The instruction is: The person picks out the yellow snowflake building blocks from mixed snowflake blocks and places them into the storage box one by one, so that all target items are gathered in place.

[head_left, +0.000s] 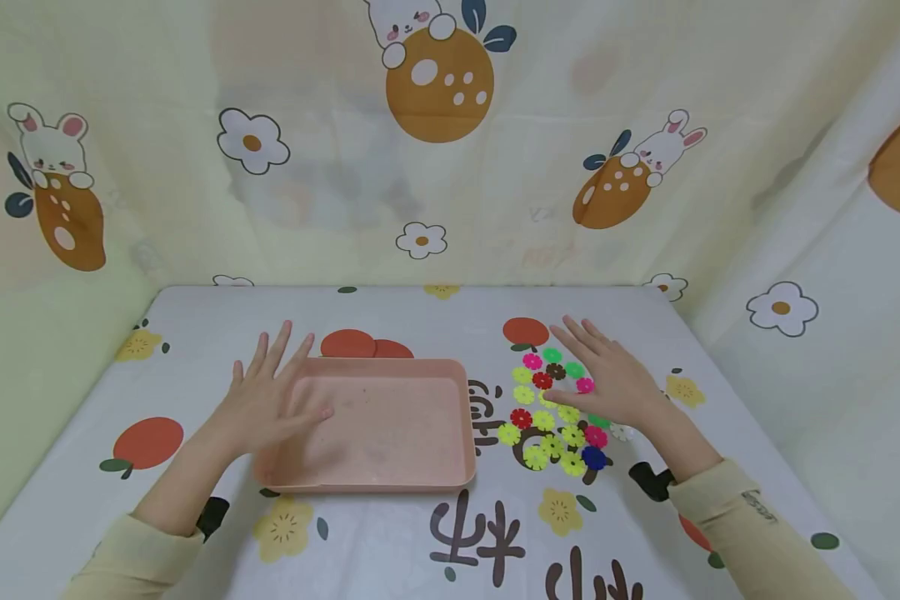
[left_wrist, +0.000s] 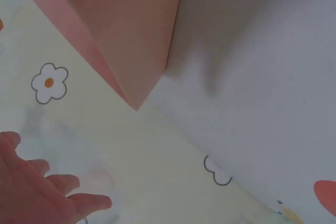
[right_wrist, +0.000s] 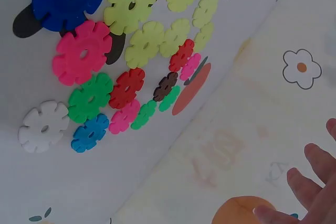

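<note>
My left hand (head_left: 258, 408) hovers over the left end of a pink rectangular tray (head_left: 390, 479), its fingers spread and nothing held. The bare tray floor shows in the head view. On the right, my right hand (head_left: 611, 379) is held above a group of flat, notched snowflake discs, fingers extended and apart. Those discs include yellow-green ones (head_left: 552, 446), a blue disc (head_left: 593, 457), red ones (head_left: 521, 417), pink, green, brown and white ones. The hand hides part of the group in the head view. In the right wrist view a light-blue disc (right_wrist: 90, 132) also shows.
A white printed tablecloth (head_left: 360, 550) with fruit, flowers and dark lettering covers the table. Patterned curtains (head_left: 322, 192) hang behind and at both sides. A black wrist strap piece (head_left: 651, 482) sits by the right wrist, another (head_left: 212, 517) by the left.
</note>
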The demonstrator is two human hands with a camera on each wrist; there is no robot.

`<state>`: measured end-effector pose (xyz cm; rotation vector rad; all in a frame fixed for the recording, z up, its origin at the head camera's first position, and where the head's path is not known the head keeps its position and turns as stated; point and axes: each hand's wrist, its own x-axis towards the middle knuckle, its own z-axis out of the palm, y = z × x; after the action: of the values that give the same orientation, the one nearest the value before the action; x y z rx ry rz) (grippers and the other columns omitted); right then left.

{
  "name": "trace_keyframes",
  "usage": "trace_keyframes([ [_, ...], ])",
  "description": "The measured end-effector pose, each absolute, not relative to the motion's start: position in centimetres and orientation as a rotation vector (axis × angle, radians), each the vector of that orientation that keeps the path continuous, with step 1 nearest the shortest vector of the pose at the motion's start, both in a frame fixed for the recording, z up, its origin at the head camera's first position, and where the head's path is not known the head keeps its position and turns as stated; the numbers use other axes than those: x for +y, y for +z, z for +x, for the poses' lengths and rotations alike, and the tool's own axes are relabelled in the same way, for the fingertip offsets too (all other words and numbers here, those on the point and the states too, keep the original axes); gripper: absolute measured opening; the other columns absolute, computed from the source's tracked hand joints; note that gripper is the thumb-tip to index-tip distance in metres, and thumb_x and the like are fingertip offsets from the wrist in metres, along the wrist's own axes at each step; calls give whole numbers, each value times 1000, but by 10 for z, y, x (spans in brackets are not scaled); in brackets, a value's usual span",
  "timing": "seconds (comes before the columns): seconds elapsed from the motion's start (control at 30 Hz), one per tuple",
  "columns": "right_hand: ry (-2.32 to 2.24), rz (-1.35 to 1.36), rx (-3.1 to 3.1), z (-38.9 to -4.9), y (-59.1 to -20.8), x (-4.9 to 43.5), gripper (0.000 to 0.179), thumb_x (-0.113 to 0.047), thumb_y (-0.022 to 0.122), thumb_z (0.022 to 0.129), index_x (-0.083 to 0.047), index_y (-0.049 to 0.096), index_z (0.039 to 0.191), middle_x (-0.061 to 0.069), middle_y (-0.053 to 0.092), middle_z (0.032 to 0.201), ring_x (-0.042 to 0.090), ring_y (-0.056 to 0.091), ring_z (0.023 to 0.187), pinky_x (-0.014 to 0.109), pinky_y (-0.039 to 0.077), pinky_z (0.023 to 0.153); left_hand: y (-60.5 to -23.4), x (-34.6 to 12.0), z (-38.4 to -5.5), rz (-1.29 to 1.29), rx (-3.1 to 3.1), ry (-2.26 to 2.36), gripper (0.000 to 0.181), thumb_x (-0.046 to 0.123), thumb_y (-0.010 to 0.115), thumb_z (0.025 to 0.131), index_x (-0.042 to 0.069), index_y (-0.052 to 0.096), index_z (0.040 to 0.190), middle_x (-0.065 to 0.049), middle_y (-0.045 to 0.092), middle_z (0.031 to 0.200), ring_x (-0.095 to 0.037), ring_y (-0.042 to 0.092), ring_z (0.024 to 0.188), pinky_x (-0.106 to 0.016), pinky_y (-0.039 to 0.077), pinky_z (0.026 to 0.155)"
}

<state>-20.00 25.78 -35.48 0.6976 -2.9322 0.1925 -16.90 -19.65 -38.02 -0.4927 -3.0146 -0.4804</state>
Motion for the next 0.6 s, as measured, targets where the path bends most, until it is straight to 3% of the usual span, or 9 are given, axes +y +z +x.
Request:
trace_keyframes([
  [0.37, 291, 662, -3000, -208, -360, 255, 92, -58, 61, 76, -14, 22, 146, 12, 19, 150, 36, 16, 136, 61, 33, 93, -382, -198, -164, -457, -3010, -559, 94, 63, 53, 80, 20, 4, 148, -10, -11, 152, -42, -7, 135, -73, 8, 93],
  [0.6, 350, 662, -3006, -211, -365, 254, 91, -60, 60, 77, -14, 23, 146, 11, 21, 150, 36, 19, 135, 61, 33, 92, -387, -201, -163, -434, -3007, -635, 94, 61, 54, 81, 20, 3, 148, -7, -13, 152, -45, -4, 135, -74, 11, 92],
])
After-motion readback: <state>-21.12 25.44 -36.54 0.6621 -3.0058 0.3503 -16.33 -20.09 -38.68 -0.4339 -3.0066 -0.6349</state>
